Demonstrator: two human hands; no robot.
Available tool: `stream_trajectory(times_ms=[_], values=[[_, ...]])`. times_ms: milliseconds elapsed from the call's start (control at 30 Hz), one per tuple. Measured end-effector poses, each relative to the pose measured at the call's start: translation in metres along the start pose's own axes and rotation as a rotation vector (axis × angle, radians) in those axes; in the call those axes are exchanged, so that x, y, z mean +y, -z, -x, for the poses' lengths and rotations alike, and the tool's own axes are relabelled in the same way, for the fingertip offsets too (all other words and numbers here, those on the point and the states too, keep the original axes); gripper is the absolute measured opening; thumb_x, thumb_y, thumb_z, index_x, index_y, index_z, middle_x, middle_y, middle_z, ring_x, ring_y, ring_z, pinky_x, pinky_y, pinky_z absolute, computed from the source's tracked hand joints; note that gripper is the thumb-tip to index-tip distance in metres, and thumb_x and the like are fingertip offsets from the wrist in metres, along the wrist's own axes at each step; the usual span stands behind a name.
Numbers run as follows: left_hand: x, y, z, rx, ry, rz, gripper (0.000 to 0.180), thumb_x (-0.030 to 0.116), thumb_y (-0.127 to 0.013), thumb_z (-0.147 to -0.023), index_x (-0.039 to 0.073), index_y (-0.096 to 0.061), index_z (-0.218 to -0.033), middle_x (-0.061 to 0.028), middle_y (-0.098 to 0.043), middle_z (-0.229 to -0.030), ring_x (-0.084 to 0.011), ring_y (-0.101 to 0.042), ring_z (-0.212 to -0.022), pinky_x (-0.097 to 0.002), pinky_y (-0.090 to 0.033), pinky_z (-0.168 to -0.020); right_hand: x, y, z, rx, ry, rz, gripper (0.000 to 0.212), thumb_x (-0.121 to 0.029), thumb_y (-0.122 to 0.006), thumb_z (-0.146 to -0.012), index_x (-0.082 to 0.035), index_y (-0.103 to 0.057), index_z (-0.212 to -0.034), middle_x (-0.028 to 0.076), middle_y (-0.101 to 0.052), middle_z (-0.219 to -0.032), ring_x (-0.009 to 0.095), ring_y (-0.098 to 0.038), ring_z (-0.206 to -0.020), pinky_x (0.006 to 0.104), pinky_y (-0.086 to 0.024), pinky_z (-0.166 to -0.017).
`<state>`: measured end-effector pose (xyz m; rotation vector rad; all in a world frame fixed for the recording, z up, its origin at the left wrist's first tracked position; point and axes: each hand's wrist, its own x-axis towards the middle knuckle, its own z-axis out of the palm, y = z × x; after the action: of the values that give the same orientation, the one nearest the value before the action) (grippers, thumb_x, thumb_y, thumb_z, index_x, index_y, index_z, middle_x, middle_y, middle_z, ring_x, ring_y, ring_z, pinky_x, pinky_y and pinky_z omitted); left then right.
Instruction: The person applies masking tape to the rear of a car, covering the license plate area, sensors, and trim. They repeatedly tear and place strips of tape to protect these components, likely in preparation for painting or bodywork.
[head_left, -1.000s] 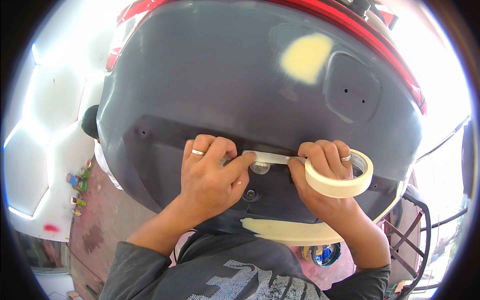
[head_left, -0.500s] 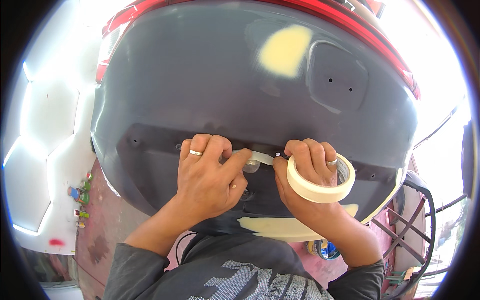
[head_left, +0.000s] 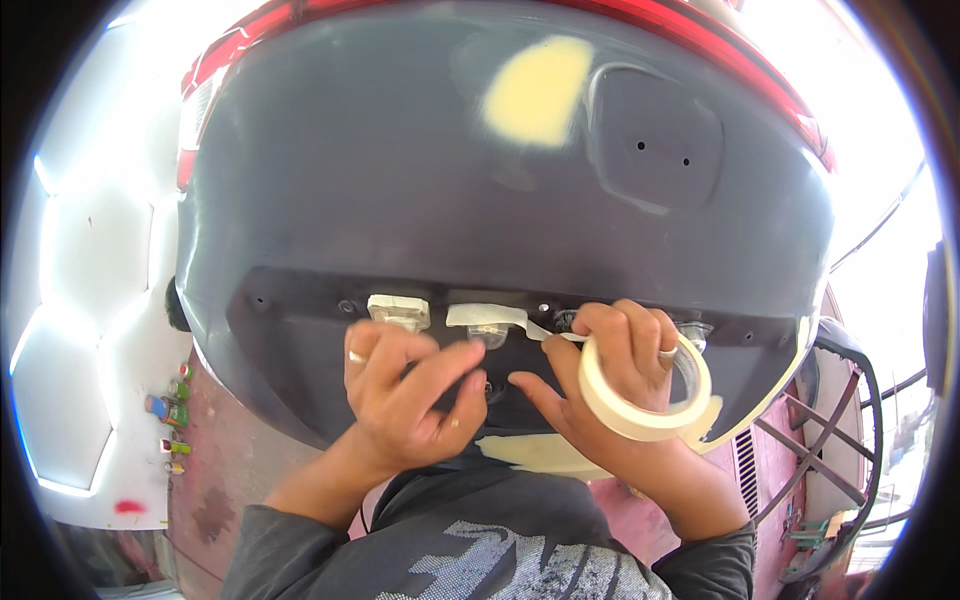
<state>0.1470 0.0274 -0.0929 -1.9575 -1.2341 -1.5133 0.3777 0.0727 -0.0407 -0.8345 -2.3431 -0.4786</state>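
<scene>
A roll of cream masking tape [head_left: 625,425] circles my right hand [head_left: 625,350], whose fingers bend toward the panel with the thumb held apart. From the roll a pulled-out tape strip [head_left: 487,316] runs left and lies across the recess above a small clear lamp [head_left: 487,336]. My left hand [head_left: 415,390] is just below the strip's left part, fingers half curled, index finger pointing at the lamp, and nothing shows in its grasp. Above that hand, a pale tape-covered piece [head_left: 399,309] sits in the recess. All this is on a dark grey car tailgate [head_left: 400,180].
Sanded yellowish patches mark the tailgate, one high up [head_left: 540,92] and one along the lower edge. Red tail lights [head_left: 185,158] border the panel. Several small cans and bottles [head_left: 168,408] stand on the floor at left. A dark frame with crossed bars [head_left: 825,440] stands at right.
My left hand has drawn down off the tape, uncovering the strip and the pale covered piece. My right thumb has spread away from the fingers, and the roll has dropped slightly.
</scene>
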Motion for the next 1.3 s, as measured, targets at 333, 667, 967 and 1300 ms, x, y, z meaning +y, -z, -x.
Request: stream_trajectory(times_ms=[333, 667, 967, 1300], values=[[0.020, -0.012, 0.034, -0.114, 0.071, 0.182, 0.027, 0.004, -0.095, -0.071, 0.009, -0.085, -0.095, -0.0023, -0.070, -0.085, -0.0235, -0.065, -0.077, -0.0349, -0.053, -0.066, 0.009, -0.014, 0.047, 0.158, -0.177, 0.013, 0.038, -0.020, -0.100, -0.078, -0.019, -0.082, -0.111, 0.006, -0.054, -0.111, 0.030, -0.057, -0.101, 0.0489, -0.042, -0.086], [0.000, -0.006, -0.017, -0.030, -0.167, -0.013, 0.030, 0.007, -0.097, -0.072, 0.016, -0.086, -0.098, -0.0015, -0.070, -0.101, -0.0263, -0.064, -0.096, -0.0384, -0.053, -0.079, 0.052, 0.005, 0.043, 0.180, 0.171, 0.107, 0.051, -0.012, -0.086, -0.071, -0.034, -0.086, -0.117, -0.001, -0.063, -0.105, 0.021, -0.062, -0.098, 0.0414, -0.048, -0.090], [0.022, -0.023, 0.009, -0.288, -0.027, 0.043, 0.029, 0.003, -0.096, -0.074, 0.011, -0.086, -0.101, 0.0022, -0.063, -0.081, -0.0212, -0.064, -0.081, -0.0350, -0.050, -0.062, 0.051, -0.006, 0.016, 0.254, 0.216, -0.047, 0.023, -0.011, -0.084, -0.070, -0.015, -0.074, -0.090, -0.002, -0.067, -0.092, 0.017, -0.062, -0.082, 0.0337, -0.051, -0.077], [0.013, -0.027, -0.003, -0.073, -0.245, -0.246, 0.032, 0.016, -0.102, -0.070, 0.022, -0.089, -0.099, -0.0013, -0.065, -0.115, -0.0283, -0.059, -0.110, -0.0464, -0.046, -0.095, 0.041, 0.003, 0.026, 0.157, 0.027, -0.216, 0.028, -0.022, -0.088, -0.065, -0.018, -0.080, -0.091, 0.002, -0.064, -0.109, 0.024, -0.063, -0.105, 0.0442, -0.048, -0.091]])
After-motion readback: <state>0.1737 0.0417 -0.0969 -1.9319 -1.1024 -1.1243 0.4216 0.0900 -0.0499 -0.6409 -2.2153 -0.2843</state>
